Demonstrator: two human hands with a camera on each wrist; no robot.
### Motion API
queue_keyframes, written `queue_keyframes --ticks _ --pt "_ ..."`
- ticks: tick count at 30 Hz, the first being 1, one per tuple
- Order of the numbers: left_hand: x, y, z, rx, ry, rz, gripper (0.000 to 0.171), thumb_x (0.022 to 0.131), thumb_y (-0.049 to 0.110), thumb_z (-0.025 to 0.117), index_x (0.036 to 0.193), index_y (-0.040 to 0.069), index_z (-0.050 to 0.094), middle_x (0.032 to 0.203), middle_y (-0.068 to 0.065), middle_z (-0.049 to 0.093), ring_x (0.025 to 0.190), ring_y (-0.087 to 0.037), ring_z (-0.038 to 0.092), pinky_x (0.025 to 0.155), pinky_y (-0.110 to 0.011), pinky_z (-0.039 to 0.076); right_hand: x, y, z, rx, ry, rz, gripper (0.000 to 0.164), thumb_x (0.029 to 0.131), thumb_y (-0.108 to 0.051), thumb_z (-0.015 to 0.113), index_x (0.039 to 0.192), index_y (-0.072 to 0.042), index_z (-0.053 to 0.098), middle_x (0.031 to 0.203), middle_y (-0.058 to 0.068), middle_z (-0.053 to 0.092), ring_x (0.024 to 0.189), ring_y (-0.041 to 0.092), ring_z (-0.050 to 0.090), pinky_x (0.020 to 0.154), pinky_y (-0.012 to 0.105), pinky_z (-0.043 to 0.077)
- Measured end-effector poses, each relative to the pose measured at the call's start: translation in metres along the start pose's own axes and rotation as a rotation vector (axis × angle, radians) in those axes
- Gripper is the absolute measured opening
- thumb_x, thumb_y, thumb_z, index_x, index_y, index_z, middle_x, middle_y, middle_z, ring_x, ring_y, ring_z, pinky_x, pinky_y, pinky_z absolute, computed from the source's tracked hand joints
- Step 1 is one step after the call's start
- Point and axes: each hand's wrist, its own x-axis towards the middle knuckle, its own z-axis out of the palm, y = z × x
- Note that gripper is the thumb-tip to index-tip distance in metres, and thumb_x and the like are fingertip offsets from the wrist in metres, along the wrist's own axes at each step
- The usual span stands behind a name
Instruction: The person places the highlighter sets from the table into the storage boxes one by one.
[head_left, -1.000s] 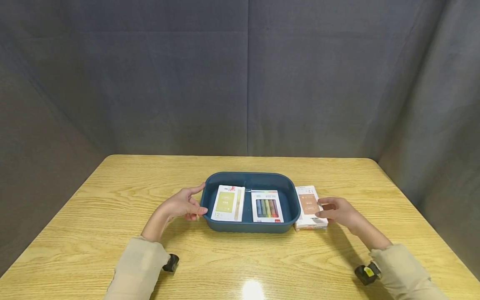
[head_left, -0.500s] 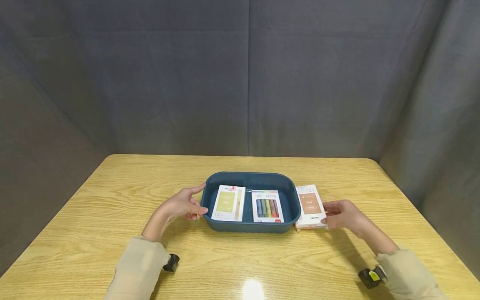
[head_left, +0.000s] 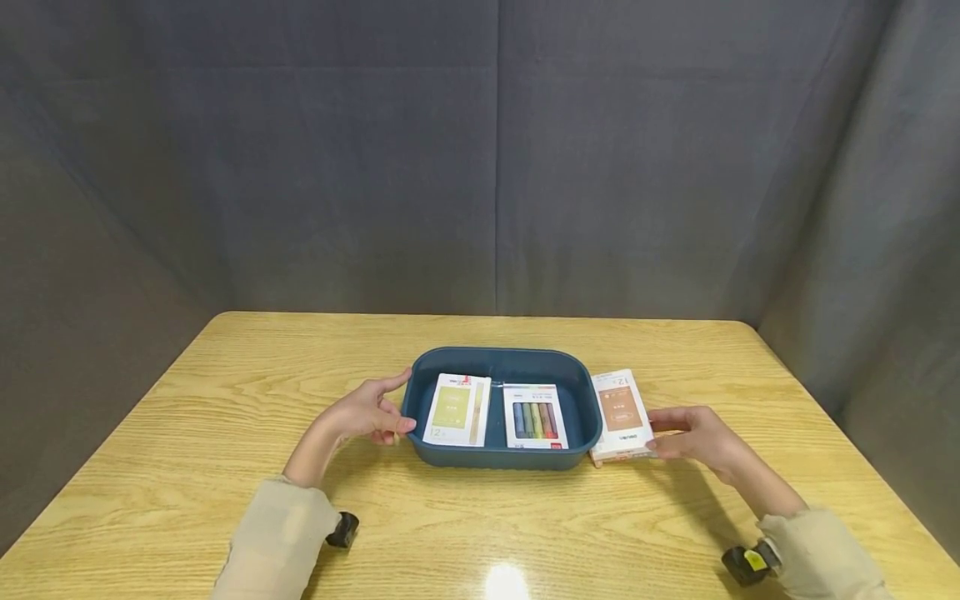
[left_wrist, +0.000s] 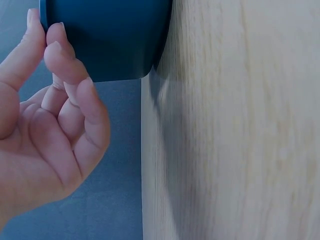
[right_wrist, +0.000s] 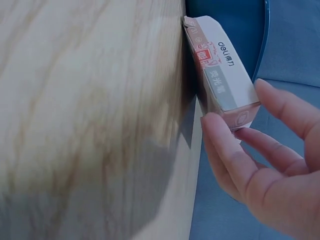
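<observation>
A dark blue divided storage tray [head_left: 570,457] sits mid-table; in the left wrist view its outer wall [left_wrist: 105,45] shows. My left hand [head_left: 369,413] pinches its left rim between thumb and finger, the other fingers curled beneath. Beside the tray's right end is a white highlighter box [head_left: 619,408] with a brown panel. My right hand [head_left: 697,437] holds that box by its right end, thumb on the near side. In the right wrist view the box [right_wrist: 227,75] slants, its held end raised off the table; the fingers' far contact is partly hidden.
In the tray's left compartment lies a white box with a green panel [head_left: 452,407]. A windowed box of coloured sticks [head_left: 536,419] lies in the right one. Wooden table [head_left: 480,525] surrounds the tray, with a grey curtain [head_left: 480,167] behind.
My right hand has slid right, from the top of the highlighter box to its right end, and that end has tilted up slightly. The left hand and tray stay put.
</observation>
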Motion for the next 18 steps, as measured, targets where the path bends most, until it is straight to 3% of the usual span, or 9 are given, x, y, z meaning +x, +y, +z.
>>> queue_keyframes --ticks 4,11,18 --pt "0.000 0.000 0.000 0.005 -0.002 0.003 0.084 0.082 0.002 0.063 0.143 0.002 0.005 0.055 -0.006 0.053 0.046 -0.011 0.045 0.048 -0.024 0.035 0.000 0.004 -0.002 0.067 -0.004 0.009 0.054 0.080 -0.001 0.063 0.120 0.024 0.037 0.103 0.019 0.058 0.081 0.014 0.058 0.068 0.028 0.049" --pt "0.000 0.000 0.000 -0.001 0.003 0.000 0.084 0.082 0.002 0.063 0.143 0.002 0.005 0.058 -0.009 0.055 0.046 -0.012 0.044 0.048 -0.024 0.036 0.005 0.019 -0.009 0.228 -0.100 -0.071 0.055 0.079 -0.007 0.066 0.118 0.023 0.040 0.095 0.011 0.061 0.083 0.017 0.061 0.069 0.030 0.050" --pt "0.000 -0.001 0.000 0.004 0.002 0.003 0.085 0.082 0.002 0.063 0.143 0.002 0.005 0.056 -0.007 0.054 0.046 -0.012 0.043 0.048 -0.024 0.036 -0.001 0.005 -0.002 0.210 -0.023 0.033 0.053 0.083 0.003 0.058 0.119 0.029 0.028 0.091 0.010 0.060 0.080 0.017 0.061 0.071 0.032 0.049"
